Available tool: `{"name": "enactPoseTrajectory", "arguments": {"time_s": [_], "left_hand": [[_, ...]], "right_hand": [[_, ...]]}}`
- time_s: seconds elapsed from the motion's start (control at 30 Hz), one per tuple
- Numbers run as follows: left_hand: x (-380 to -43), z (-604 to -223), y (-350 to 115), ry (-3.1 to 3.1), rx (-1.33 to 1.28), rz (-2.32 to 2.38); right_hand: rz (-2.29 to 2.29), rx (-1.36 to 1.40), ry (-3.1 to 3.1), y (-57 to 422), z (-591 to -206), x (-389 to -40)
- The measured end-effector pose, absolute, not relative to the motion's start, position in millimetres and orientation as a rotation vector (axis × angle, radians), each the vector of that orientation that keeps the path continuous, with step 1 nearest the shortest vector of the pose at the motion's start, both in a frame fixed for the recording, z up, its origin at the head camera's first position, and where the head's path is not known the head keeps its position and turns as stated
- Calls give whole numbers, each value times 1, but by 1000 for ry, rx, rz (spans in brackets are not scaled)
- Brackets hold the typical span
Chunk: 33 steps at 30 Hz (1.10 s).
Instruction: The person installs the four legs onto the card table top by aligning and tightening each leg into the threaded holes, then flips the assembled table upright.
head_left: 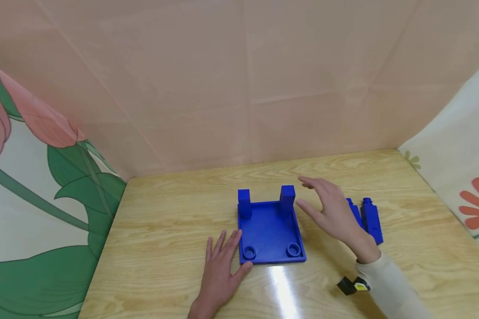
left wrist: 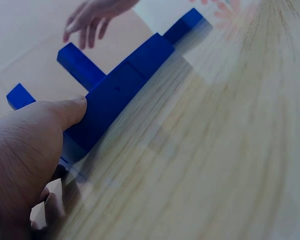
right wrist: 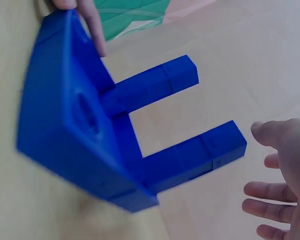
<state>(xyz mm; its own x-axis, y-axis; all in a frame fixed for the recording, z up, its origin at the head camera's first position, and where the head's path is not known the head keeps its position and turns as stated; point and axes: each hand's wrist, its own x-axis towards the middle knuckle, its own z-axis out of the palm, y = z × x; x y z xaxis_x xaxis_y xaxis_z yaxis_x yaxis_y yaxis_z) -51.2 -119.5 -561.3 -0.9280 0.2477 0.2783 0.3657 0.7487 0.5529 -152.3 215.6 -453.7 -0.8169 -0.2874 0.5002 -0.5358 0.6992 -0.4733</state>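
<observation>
A square blue base [head_left: 267,232] with a raised rim lies on the table. Two blue posts stand upright at its far corners, a left post [head_left: 245,204] and a right post [head_left: 287,200]. Ring-shaped sockets [head_left: 293,250] show at both near corners. My left hand [head_left: 221,274] lies at the base's near left corner, straight fingers along the left side and thumb against the front edge. Just right of the right post, my right hand [head_left: 335,212] is raised with fingers spread and nothing between them; in the right wrist view a gap separates its fingertips from the post [right wrist: 205,152].
Two loose blue posts, one [head_left: 372,221] fully visible and another [head_left: 354,212] partly behind the right hand, lie on the wooden table [head_left: 163,230] to the right. A pinkish cloth [head_left: 207,88] hangs behind the table, with flower-printed cloths at both sides.
</observation>
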Motion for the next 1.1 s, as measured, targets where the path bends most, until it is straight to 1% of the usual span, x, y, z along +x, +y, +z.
{"name": "enactPoseTrajectory", "arguments": {"time_s": [0.37, 0.57, 0.87, 1.1], "left_hand": [[-52, -558, -120, -2799, -474, -949], [-52, -559, -120, -2787, -484, -949], [-52, -560, -118, -2785, -487, -943], [-51, -559, -119, -2798, -473, -943]], "right_hand": [[842, 485, -2435, 266, -471, -116], [893, 454, -2418, 292, -490, -101], [939, 469, -2468, 326, -520, -91], [930, 485, -2521, 343, -529, -92]]}}
